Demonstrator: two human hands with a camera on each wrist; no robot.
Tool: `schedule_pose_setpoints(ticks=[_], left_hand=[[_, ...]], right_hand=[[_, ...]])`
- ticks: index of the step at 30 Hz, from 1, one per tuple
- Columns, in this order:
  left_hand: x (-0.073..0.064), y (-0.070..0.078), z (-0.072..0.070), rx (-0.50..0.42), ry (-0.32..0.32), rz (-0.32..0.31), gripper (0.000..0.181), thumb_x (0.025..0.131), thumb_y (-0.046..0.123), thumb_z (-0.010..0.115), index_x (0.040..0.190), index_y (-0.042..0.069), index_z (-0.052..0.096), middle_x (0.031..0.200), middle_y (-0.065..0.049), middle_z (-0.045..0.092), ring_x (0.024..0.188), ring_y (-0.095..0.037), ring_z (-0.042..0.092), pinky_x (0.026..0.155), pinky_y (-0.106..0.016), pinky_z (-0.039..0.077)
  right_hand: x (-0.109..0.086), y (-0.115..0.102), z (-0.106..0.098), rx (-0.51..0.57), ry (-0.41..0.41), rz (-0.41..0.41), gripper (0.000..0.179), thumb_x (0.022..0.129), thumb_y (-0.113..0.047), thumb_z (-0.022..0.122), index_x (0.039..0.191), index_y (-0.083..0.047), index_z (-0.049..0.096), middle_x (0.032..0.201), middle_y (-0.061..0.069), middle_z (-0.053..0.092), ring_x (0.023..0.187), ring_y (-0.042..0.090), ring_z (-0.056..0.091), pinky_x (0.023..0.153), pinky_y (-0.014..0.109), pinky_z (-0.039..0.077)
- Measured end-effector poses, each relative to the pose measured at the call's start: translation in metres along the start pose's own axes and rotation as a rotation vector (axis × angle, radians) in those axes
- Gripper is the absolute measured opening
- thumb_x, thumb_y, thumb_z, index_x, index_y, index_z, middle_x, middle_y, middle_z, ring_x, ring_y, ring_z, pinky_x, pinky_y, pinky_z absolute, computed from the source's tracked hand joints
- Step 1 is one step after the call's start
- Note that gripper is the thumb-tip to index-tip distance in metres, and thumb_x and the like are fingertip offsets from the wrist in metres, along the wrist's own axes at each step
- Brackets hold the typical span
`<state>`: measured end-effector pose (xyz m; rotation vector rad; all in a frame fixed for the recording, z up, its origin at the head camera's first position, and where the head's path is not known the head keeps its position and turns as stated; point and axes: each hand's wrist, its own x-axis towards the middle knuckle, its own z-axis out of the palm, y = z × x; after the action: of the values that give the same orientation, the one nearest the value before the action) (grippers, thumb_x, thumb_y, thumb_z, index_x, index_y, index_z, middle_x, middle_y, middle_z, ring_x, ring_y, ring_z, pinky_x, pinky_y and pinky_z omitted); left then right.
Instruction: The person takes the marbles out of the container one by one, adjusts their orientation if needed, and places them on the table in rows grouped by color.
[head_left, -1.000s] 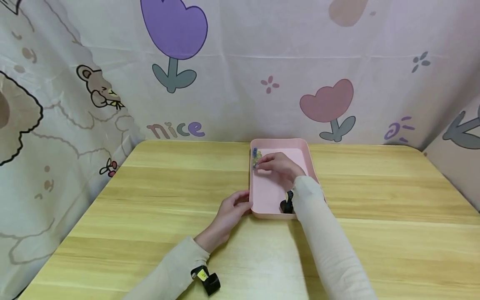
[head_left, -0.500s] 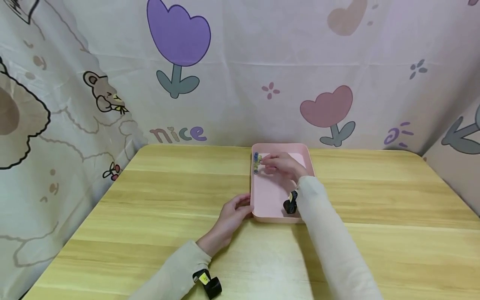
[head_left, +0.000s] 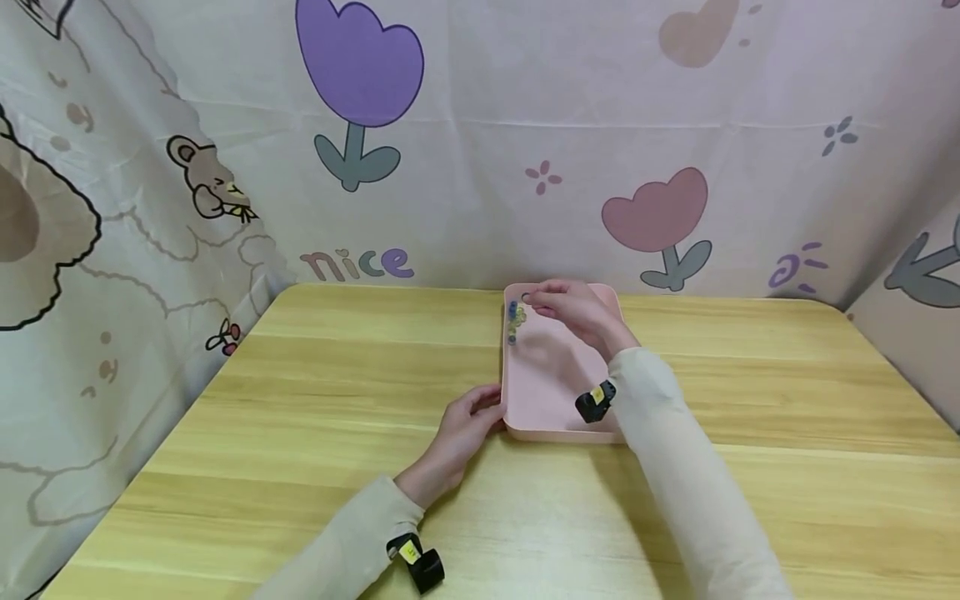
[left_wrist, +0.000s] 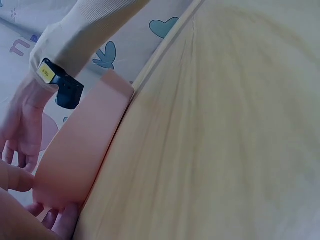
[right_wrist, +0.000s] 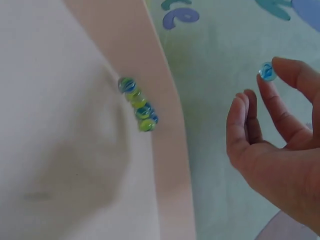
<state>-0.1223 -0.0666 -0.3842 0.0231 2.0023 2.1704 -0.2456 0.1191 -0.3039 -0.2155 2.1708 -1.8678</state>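
My right hand (head_left: 573,308) is raised over the far left part of a pink tray (head_left: 555,400). Thumb and forefinger pinch a small blue glass marble (right_wrist: 267,71), while the other fingers are bent loosely. Below the hand, several blue and yellow-green marbles (right_wrist: 142,109) lie in a row along the inside of the tray's left wall. My left hand (head_left: 461,425) holds the tray at its left side close to the near corner. In the left wrist view, its thumb is at the rim and the other fingertips (left_wrist: 65,220) are low on the outer wall (left_wrist: 82,140).
The tray stands on a light wooden table (head_left: 375,367), its far end close to the back edge. A printed cloth (head_left: 480,192) hangs behind the table and along both sides. A black wrist camera (head_left: 596,402) on the right sleeve hangs over the tray's near part.
My right hand has risen from the marble row with one marble in its pinch, moving away to the far side and slightly right. The left hand stays at the tray.
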Motion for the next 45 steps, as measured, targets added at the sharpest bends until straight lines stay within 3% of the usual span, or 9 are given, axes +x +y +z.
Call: schedule_pose_setpoints(ticks=[5, 9, 13, 18, 31, 45], left_hand=[[0.0, 0.002, 0.002, 0.012, 0.013, 0.001, 0.037, 0.096, -0.001, 0.053, 0.131, -0.012, 0.049, 0.126, -0.023, 0.055, 0.11, -0.028, 0.056, 0.091, -0.033, 0.052], [0.003, 0.003, 0.002, 0.018, 0.017, -0.001, 0.037, 0.096, 0.0, 0.053, 0.131, -0.011, 0.05, 0.125, -0.022, 0.056, 0.11, -0.028, 0.056, 0.092, -0.032, 0.052], [0.003, 0.003, 0.001, 0.018, 0.021, 0.002, 0.037, 0.096, 0.0, 0.053, 0.131, -0.011, 0.05, 0.125, -0.023, 0.056, 0.11, -0.028, 0.057, 0.092, -0.033, 0.052], [0.003, 0.002, 0.0, 0.02, 0.02, 0.003, 0.037, 0.096, 0.001, 0.054, 0.131, -0.011, 0.05, 0.125, -0.022, 0.056, 0.11, -0.028, 0.057, 0.092, -0.033, 0.052], [0.0, 0.0, -0.003, 0.029, 0.014, -0.016, 0.038, 0.096, 0.003, 0.054, 0.132, -0.01, 0.05, 0.126, -0.021, 0.055, 0.112, -0.028, 0.055, 0.093, -0.033, 0.051], [0.001, 0.001, 0.0, 0.032, 0.009, -0.02, 0.038, 0.097, 0.003, 0.054, 0.133, -0.009, 0.05, 0.127, -0.021, 0.055, 0.114, -0.029, 0.055, 0.095, -0.033, 0.05]], right_hand=[[-0.016, -0.007, 0.004, -0.062, 0.053, -0.013, 0.03, 0.094, -0.011, 0.062, 0.117, 0.008, 0.061, 0.121, 0.013, 0.06, 0.113, 0.024, 0.054, 0.103, 0.036, 0.044], [-0.032, -0.008, 0.009, -0.073, 0.106, -0.09, 0.025, 0.091, -0.009, 0.066, 0.11, 0.007, 0.067, 0.109, 0.01, 0.066, 0.104, 0.022, 0.057, 0.097, 0.035, 0.048], [-0.046, -0.003, 0.013, -0.092, 0.11, -0.145, 0.022, 0.09, -0.008, 0.066, 0.106, 0.007, 0.067, 0.103, 0.009, 0.068, 0.098, 0.017, 0.058, 0.094, 0.033, 0.049], [-0.06, 0.006, 0.015, -0.13, 0.128, -0.156, 0.022, 0.09, -0.01, 0.067, 0.105, 0.006, 0.068, 0.102, 0.008, 0.069, 0.096, 0.015, 0.061, 0.092, 0.032, 0.049], [-0.073, 0.022, 0.016, -0.171, 0.114, -0.179, 0.023, 0.087, -0.012, 0.072, 0.103, 0.004, 0.07, 0.098, 0.007, 0.068, 0.088, 0.017, 0.06, 0.078, 0.023, 0.052], [-0.103, 0.037, 0.023, -0.148, 0.074, -0.184, 0.022, 0.087, -0.012, 0.072, 0.103, 0.003, 0.069, 0.097, 0.007, 0.069, 0.088, 0.018, 0.062, 0.078, 0.023, 0.053]])
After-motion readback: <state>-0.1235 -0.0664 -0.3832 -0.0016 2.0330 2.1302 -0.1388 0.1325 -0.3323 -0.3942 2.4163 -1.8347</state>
